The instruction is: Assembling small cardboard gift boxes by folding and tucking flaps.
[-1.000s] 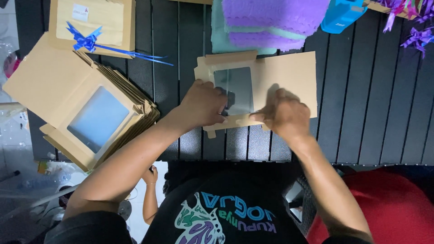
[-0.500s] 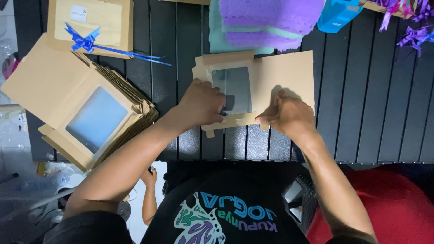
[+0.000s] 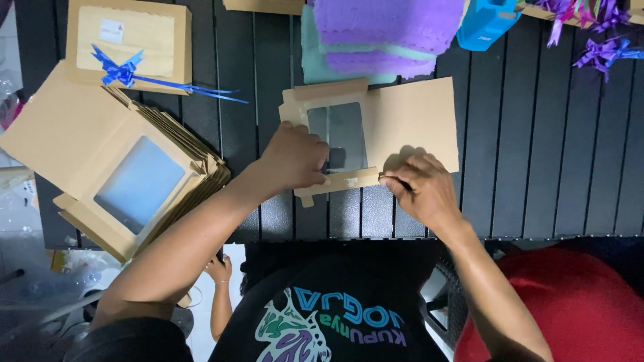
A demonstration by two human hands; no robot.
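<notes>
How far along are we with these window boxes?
Done: one closed box with a blue ribbon bow sits top left. In hand: the left hand and right hand press the near flap of a flat window box on the dark table. Left: the stack of flat boxes remains unfolded.
</notes>
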